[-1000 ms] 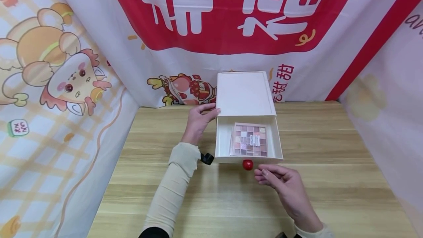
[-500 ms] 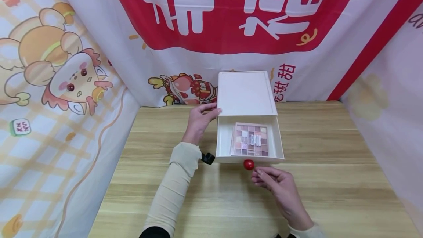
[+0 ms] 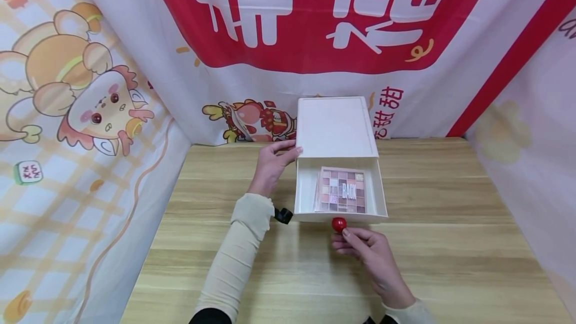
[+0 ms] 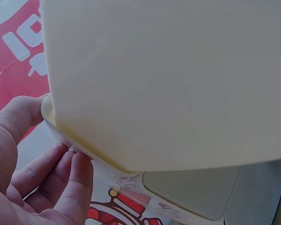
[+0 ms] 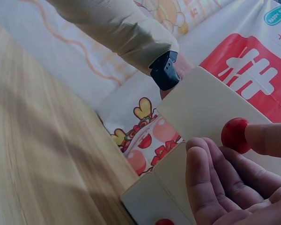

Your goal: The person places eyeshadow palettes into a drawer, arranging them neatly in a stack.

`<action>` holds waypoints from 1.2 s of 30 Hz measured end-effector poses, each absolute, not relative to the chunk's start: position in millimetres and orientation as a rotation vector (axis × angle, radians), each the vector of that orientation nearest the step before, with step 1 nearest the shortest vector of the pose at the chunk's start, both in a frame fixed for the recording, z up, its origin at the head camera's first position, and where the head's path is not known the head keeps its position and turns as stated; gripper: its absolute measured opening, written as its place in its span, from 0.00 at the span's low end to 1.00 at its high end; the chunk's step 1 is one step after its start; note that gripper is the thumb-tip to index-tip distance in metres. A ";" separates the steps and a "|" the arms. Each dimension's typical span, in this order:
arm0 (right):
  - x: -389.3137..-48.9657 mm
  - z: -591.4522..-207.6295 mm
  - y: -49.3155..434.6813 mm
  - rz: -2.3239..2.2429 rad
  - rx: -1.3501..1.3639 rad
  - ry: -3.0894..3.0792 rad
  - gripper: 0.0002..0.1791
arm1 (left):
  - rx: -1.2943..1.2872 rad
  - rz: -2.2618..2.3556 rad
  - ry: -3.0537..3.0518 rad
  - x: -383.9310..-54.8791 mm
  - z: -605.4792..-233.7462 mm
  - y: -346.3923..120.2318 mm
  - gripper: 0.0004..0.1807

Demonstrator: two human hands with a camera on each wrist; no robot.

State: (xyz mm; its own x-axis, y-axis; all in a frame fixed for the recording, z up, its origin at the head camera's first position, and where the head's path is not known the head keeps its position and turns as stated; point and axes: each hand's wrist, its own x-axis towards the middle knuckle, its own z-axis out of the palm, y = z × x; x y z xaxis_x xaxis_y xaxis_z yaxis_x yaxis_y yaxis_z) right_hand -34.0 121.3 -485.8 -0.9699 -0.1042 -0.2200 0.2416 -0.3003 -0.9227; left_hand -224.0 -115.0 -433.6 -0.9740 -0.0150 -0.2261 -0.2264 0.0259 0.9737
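Note:
A small white drawer box (image 3: 336, 126) stands against the back cloth with its upper drawer (image 3: 306, 189) pulled out. Inside the drawer lies an eyeshadow palette (image 3: 343, 190) with a grid of pink and mauve squares and the word BACK. My left hand (image 3: 272, 164) grips the box's left side near the front edge, thumb at the edge and fingers along the side in the left wrist view. At the drawer's front, my right hand (image 3: 371, 259) pinches the round red knob (image 5: 235, 136), thumb tip against it and the index finger close beneath. The other fingers are bent below.
A second red knob (image 5: 164, 221) shows on the box's lower part in the right wrist view. Printed cloth (image 3: 252, 19) hangs behind and along both sides of the wooden table (image 3: 216, 174). A black wrist device (image 5: 165, 71) sits on my left wrist.
My right hand has moved left, from beside the knob to contact with it. The left hand, the box and the pulled-out drawer keep their places.

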 end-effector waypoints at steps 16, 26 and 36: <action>-33.8 -488.2 117.6 -2.452 0.217 1.535 0.14 | -0.200 2.140 2.107 -224.4 -434.6 -115.3 0.21; -36.4 -484.6 116.9 -2.499 0.202 1.474 0.12 | -0.233 2.131 2.100 -223.7 -433.3 -115.3 0.21; -49.6 -479.5 115.0 -2.556 0.355 1.412 0.11 | -0.218 2.130 2.108 -222.3 -431.9 -113.5 0.20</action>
State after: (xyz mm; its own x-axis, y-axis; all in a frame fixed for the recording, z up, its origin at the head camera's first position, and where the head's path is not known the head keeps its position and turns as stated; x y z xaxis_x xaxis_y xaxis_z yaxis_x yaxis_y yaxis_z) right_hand -49.6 115.0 -479.5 -0.9513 -0.0577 -0.3029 0.2872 -0.5239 -0.8019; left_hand -222.3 -113.5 -431.9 -0.9801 -0.0042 -0.1984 -0.1983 -0.0107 0.9801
